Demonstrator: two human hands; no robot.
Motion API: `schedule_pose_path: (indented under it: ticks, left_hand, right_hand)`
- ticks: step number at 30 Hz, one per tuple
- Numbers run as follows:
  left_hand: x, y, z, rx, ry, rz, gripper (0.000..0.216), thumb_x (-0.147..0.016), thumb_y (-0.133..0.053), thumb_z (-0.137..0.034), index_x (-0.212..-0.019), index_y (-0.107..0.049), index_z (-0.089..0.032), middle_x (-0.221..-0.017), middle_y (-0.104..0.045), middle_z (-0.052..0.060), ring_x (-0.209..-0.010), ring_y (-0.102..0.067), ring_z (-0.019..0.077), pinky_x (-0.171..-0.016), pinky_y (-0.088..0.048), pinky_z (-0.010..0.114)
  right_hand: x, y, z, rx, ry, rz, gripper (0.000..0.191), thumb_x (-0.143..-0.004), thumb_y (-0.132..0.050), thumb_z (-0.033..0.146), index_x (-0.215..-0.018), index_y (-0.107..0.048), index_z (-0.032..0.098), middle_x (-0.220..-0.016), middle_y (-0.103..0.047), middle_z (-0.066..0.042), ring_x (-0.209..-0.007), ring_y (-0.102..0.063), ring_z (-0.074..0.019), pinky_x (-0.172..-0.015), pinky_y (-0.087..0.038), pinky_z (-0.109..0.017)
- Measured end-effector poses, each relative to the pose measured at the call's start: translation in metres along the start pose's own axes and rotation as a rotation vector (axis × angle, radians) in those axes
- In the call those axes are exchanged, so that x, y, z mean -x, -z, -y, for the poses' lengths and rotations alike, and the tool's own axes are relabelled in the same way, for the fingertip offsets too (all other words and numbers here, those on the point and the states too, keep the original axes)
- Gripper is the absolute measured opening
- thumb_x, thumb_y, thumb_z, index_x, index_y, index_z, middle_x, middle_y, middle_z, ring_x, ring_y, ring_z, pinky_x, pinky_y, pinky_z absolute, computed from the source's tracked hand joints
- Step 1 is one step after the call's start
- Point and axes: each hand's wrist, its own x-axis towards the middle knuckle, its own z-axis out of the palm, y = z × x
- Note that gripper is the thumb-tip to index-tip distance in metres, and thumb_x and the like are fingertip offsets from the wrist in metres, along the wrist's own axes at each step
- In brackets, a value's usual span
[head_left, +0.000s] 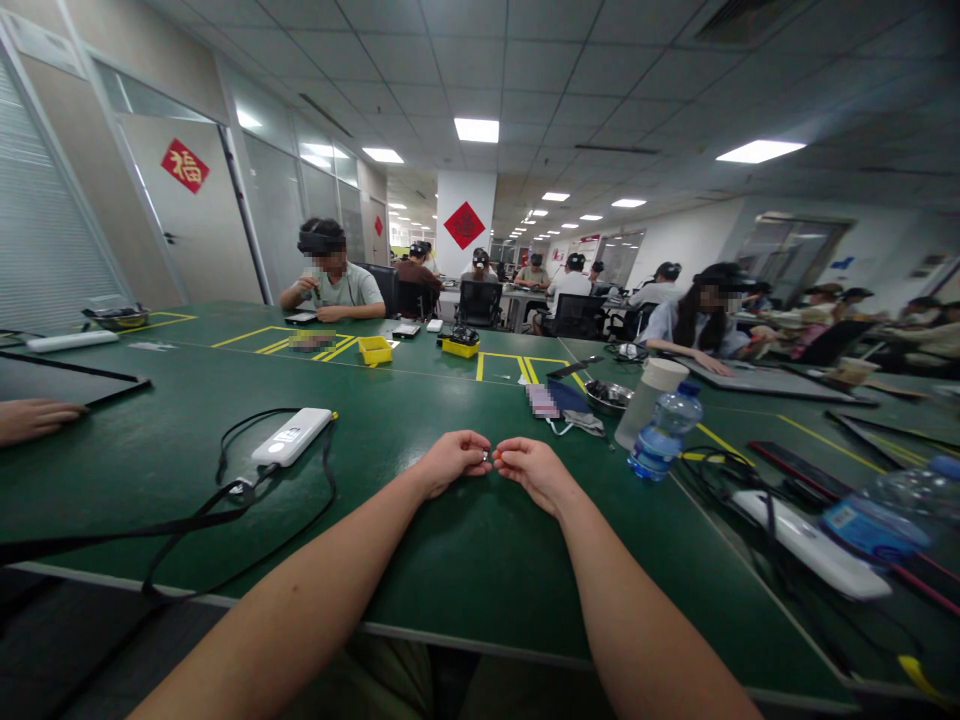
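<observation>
Both my forearms reach out over the green table point(465, 540). My left hand point(452, 458) and my right hand point(534, 466) rest on it, fingertips meeting in a pinch. Between them sits a tiny object point(492, 458), too small to name. Both hands have their fingers curled closed around it.
A white power bank point(292, 436) with a black cable lies to the left. A water bottle point(664, 431), a cup point(649, 398), a metal bowl point(607, 396) and a pouch point(559, 403) stand right of centre. Another person's hand point(34, 419) rests at the far left. Several people sit at other tables.
</observation>
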Motion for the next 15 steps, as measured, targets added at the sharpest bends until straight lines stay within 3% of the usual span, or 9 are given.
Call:
schedule_pose_path:
  ticks: [15]
  left_hand:
    - [-0.0024,0.0024,0.0025,0.026,-0.011,0.038,0.021,-0.072,-0.058,-0.003,-0.091,-0.057,-0.011,-0.083,-0.064,0.008,-0.070,-0.066,0.0124,-0.067,-0.055,0.023]
  right_hand:
    - [0.0008,0.0001,0.0022,-0.016,-0.014,-0.004,0.022,-0.065,-0.067,0.014,-0.086,-0.060,0.014,-0.082,-0.067,-0.007,-0.064,-0.063,-0.0120,-0.061,-0.051,-0.025]
